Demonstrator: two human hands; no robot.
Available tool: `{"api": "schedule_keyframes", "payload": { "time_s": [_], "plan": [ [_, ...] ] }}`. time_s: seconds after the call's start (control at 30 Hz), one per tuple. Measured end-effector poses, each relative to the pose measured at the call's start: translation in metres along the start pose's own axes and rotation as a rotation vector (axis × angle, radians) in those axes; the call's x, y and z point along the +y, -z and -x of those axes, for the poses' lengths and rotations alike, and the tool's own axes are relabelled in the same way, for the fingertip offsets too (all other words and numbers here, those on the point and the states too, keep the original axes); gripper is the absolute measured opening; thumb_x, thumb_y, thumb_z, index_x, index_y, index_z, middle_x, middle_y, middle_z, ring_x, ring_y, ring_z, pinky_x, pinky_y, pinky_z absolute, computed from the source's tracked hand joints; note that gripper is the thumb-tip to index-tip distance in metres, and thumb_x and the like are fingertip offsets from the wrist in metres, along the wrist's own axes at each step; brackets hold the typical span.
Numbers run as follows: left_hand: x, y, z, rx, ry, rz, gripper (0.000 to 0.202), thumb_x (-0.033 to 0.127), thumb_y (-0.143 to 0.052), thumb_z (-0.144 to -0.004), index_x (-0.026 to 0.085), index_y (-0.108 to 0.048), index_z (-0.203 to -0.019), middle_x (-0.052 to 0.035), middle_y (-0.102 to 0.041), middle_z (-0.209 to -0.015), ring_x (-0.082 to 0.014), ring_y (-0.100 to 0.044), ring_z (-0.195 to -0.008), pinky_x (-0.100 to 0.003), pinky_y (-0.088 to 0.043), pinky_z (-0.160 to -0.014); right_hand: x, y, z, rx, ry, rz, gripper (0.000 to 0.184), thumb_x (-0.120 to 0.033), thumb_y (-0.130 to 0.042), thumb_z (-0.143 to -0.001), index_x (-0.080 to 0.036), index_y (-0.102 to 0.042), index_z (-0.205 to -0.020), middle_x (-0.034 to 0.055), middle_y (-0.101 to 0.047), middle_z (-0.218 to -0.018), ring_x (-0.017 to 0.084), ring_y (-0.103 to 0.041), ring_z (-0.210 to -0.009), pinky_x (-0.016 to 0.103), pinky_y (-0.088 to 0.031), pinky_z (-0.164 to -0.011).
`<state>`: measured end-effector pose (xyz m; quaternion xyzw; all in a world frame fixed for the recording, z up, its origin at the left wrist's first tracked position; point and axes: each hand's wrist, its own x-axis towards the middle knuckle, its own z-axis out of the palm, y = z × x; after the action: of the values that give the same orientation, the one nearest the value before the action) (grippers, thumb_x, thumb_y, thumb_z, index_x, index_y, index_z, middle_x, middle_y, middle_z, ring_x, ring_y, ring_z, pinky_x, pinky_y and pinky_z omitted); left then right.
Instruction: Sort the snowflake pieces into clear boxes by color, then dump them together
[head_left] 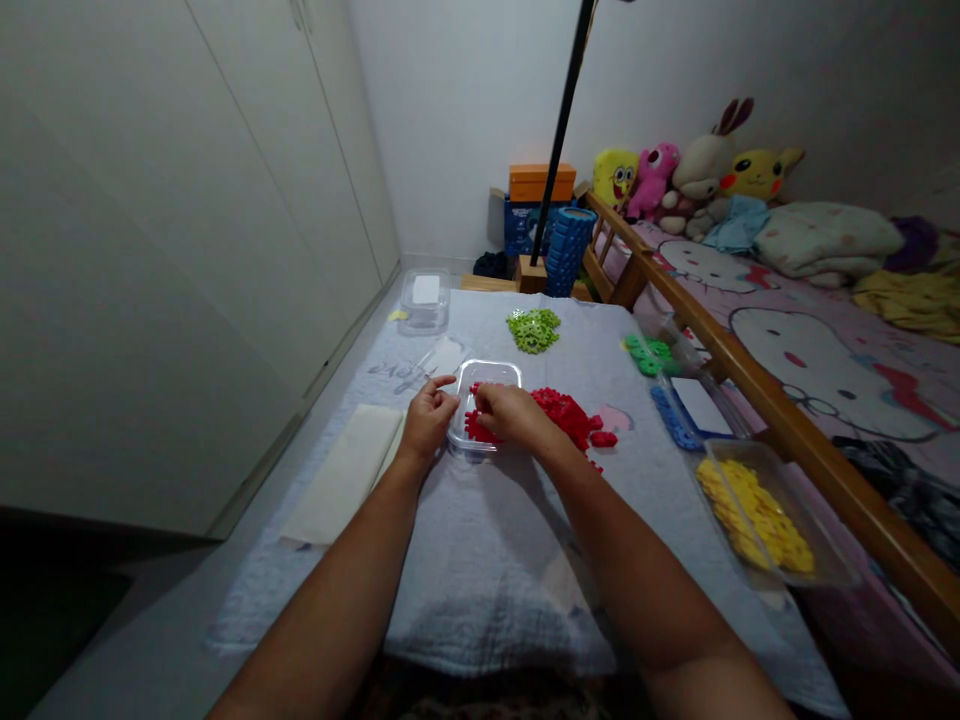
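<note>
A small clear plastic box (pixel 487 377) sits in the middle of a grey cloth (pixel 495 540) spread on the floor. My left hand (pixel 429 417) grips the box's left edge, fingers curled. My right hand (pixel 508 412) reaches over the box, fingers closed on red plastic pieces (pixel 474 428) inside it. A heap of the same red pieces (pixel 567 413) lies just right of the box.
Lime-green pieces (pixel 533 330) lie further back, green pieces (pixel 649 354) to the right. A tray of blue pieces (pixel 684 412) and a clear box of yellow pieces (pixel 757 515) stand along the wooden bed rail (pixel 757 400). Another clear box (pixel 424 300) stands back left; wardrobe doors at left.
</note>
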<state>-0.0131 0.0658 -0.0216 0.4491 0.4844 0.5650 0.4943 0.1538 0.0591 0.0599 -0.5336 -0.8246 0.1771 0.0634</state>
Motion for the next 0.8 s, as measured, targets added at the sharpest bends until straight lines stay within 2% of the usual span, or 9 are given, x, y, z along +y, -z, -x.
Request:
{"api": "schedule_keyframes", "payload": {
  "time_s": [0.13, 0.23, 0.4, 0.47, 0.57, 0.7, 0.8],
  "plan": [
    [-0.001, 0.0, -0.001, -0.002, 0.01, -0.003, 0.049, 0.033, -0.074, -0.068, 0.015, -0.065, -0.113, 0.0123, -0.038, -0.055, -0.0077, -0.032, -0.047, -0.022, -0.024, -0.049, -0.003, -0.006, -0.006, -0.045, 0.01, 0.165, 0.021, -0.023, -0.06, -0.095, -0.021, -0.075, -0.109, 0.0103, -0.078, -0.108, 0.024, -0.069, -0.097, 0.03, -0.041, -0.077],
    [-0.001, 0.0, -0.001, -0.007, 0.015, 0.007, 0.05, 0.034, -0.074, -0.069, 0.016, -0.064, -0.114, 0.0123, -0.038, -0.056, -0.0078, -0.033, -0.047, -0.021, -0.026, -0.05, -0.005, -0.007, -0.004, -0.033, 0.027, 0.26, 0.026, -0.022, -0.055, -0.098, -0.02, -0.077, -0.11, 0.0137, -0.077, -0.113, 0.027, -0.067, -0.105, 0.033, -0.044, -0.084],
    [-0.003, 0.0, -0.001, -0.013, 0.004, -0.008, 0.049, 0.035, -0.074, -0.069, 0.015, -0.065, -0.113, 0.0117, -0.04, -0.056, -0.0077, -0.032, -0.048, -0.021, -0.024, -0.049, 0.004, 0.0, 0.008, 0.082, 0.062, 0.205, 0.026, -0.023, -0.056, -0.099, -0.019, -0.077, -0.114, 0.0135, -0.073, -0.119, 0.027, -0.062, -0.111, 0.035, -0.044, -0.093],
    [-0.003, 0.0, -0.001, -0.01, 0.004, -0.013, 0.049, 0.035, -0.073, -0.07, 0.015, -0.064, -0.114, 0.0116, -0.04, -0.056, -0.0078, -0.032, -0.048, -0.022, -0.024, -0.05, 0.019, 0.008, 0.016, 0.164, 0.043, 0.131, 0.027, -0.024, -0.058, -0.1, -0.02, -0.076, -0.119, 0.012, -0.073, -0.119, 0.024, -0.061, -0.111, 0.034, -0.043, -0.098],
    [-0.002, 0.0, 0.0, -0.005, 0.005, -0.016, 0.048, 0.035, -0.073, -0.071, 0.015, -0.064, -0.114, 0.0118, -0.039, -0.055, -0.0081, -0.032, -0.048, -0.022, -0.023, -0.05, 0.053, 0.024, 0.035, 0.231, -0.07, 0.068, 0.024, -0.019, -0.058, -0.098, -0.018, -0.077, -0.113, 0.0116, -0.075, -0.114, 0.022, -0.063, -0.107, 0.032, -0.042, -0.098],
    [-0.001, 0.0, 0.0, -0.001, 0.001, -0.025, 0.047, 0.035, -0.073, -0.071, 0.016, -0.065, -0.113, 0.0119, -0.037, -0.055, -0.0083, -0.03, -0.048, -0.022, -0.022, -0.05, 0.098, 0.039, 0.067, 0.126, -0.179, 0.038, 0.018, -0.018, -0.063, -0.09, -0.017, -0.08, -0.098, 0.0092, -0.077, -0.104, 0.02, -0.065, -0.098, 0.028, -0.043, -0.09],
    [-0.001, -0.001, 0.0, 0.004, 0.002, -0.023, 0.047, 0.035, -0.074, -0.071, 0.016, -0.064, -0.112, 0.012, -0.037, -0.055, -0.0083, -0.031, -0.048, -0.022, -0.023, -0.05, 0.116, 0.039, 0.084, 0.044, -0.218, -0.015, 0.019, -0.015, -0.062, -0.085, -0.017, -0.079, -0.094, 0.0067, -0.076, -0.098, 0.018, -0.064, -0.09, 0.026, -0.042, -0.079]
  ]
}}
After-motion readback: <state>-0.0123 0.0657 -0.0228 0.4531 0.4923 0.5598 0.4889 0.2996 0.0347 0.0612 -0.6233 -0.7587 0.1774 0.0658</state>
